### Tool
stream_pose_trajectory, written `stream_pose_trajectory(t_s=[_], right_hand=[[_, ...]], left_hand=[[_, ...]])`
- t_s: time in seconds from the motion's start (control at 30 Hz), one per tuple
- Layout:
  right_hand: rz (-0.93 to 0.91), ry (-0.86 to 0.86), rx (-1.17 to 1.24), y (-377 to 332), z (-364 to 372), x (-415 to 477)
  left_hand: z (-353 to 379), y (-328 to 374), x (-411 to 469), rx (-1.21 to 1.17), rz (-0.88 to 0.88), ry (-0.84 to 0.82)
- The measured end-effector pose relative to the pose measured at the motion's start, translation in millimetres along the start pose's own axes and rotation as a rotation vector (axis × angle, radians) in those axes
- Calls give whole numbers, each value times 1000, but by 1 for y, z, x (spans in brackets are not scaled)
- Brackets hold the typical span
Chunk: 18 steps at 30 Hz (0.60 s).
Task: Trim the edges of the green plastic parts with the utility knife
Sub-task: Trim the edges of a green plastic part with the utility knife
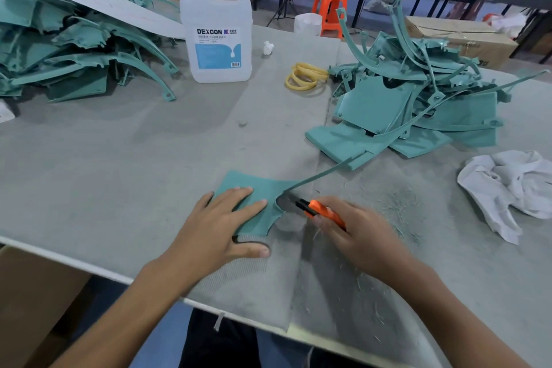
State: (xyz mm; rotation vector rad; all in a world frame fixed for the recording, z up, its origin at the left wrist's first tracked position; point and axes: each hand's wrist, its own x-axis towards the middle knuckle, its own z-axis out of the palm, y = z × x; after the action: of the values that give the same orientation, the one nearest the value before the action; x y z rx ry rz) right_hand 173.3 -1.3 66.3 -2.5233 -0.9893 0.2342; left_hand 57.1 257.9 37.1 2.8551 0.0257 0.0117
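Two hands work one green plastic part (260,185), which lies flat on the grey mat (119,158) well in front of the white jug (216,30), toward the person. The left hand (221,224) presses it down, fingers straight and close together, thumb spread onto the mat. The right hand (358,233) curls round the utility knife (321,210), blade at the part's notched edge. The part looks thin, light and springy, likely to slide, so pin it flat near the cut, clear of the blade.

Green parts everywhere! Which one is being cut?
The flat green part under the left hand; the right hand's utility knife meets its curved edge. Others lie in piles.
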Motion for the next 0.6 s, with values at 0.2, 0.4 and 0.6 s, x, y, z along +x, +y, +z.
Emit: stream_pose_trajectory(t_s=[0.2,0.4,0.6], right_hand=[[-53,-71,-39,-2,0,1],[-83,-135,-67,3,-2,7],[-106,-45,-108,0,2,29]], left_hand=[[7,10,5,-89,-84,258],[14,14,5,-146,-100,391],[10,10,5,-202,-86,342]])
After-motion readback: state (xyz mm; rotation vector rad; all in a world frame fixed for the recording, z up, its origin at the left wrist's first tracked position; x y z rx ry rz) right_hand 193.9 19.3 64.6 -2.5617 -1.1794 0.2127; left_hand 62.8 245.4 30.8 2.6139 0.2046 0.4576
